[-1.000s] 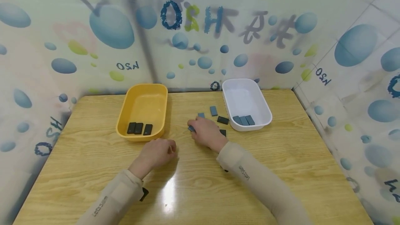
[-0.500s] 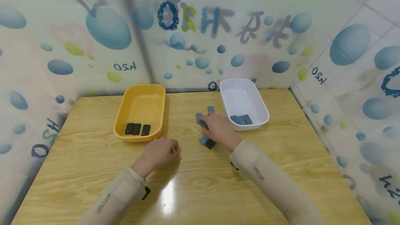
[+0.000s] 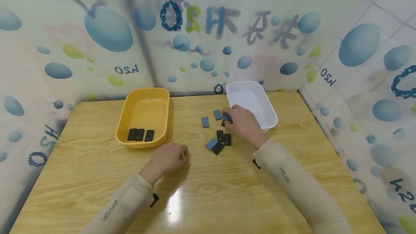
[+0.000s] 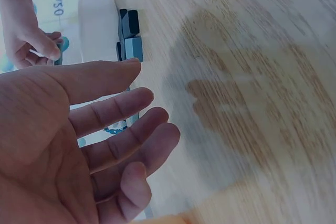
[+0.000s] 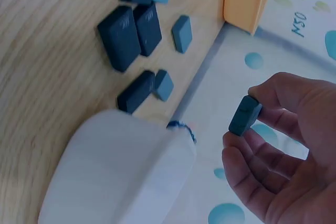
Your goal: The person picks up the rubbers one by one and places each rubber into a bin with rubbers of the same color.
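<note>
1. A blue block [image 3: 226,118] is pinched between the thumb and curled fingers [image 5: 249,177] of a person's right hand [image 3: 242,122], raised off the desk [image 3: 195,198] at the near left corner of the white tub [image 3: 260,104].

2. The right fingers are closed only to the block's length, gripping it at opposite ends, with a broad face showing in the right wrist view.

3. The left hand [image 3: 170,156] hovers left of the white tub and nearer the person, its fingers loosely bent, parted and holding nothing.

4. Just left of the white tub lie two loose blue tiles [image 3: 217,115], apart from each other; a dark tile [image 3: 223,122] beside the tub is mostly hidden by the right hand in the head view.

5. Nearer the person than the white tub, and to its left, three black tiles [image 3: 227,139] and one blue tile [image 3: 211,144] form a cluster.

6. Well left of the white tub, a yellow tub [image 3: 146,107] holds three black pieces [image 3: 139,134] at its near end.

7. The desk has pale wood grain; behind the white tub rises a wall [image 3: 195,77] printed with blue and green spots and lettering.
</note>
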Motion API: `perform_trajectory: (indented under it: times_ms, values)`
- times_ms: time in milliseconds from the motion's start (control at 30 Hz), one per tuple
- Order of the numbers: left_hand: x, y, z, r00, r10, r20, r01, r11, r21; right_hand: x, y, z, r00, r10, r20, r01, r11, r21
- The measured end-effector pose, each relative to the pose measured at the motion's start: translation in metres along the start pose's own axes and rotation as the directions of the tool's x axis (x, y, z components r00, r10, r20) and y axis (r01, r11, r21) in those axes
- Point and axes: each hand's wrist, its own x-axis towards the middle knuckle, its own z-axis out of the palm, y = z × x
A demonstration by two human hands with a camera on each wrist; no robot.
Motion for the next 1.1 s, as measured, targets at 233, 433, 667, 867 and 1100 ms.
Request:
perform_trajectory:
  times_ms: [233,433,667,867,1100]
  values:
    - [0.000,0.003,-0.001,1.000,-0.009,0.015,0.009,1.000,-0.012,-0.001,0.023,-0.013,0.999,0.040,-0.021,-0.041,0.999,-0.028]
    - [0.000,0.004,0.000,1.000,-0.015,0.020,0.016,1.000,-0.017,0.000,0.045,-0.017,0.995,0.097,0.002,-0.097,0.994,-0.051]
    - [-0.001,0.004,0.001,1.000,-0.006,0.013,0.007,1.000,-0.009,0.001,0.070,-0.019,0.987,0.157,0.033,-0.154,0.984,-0.090]
    - [-0.002,0.004,0.002,1.000,-0.003,0.012,0.004,1.000,-0.021,0.002,0.085,-0.015,0.968,0.236,0.084,-0.225,0.966,-0.126]
    - [-0.002,0.003,0.003,1.000,-0.002,0.009,0.002,1.000,-0.029,0.005,0.092,-0.006,0.943,0.302,0.141,-0.273,0.942,-0.196]
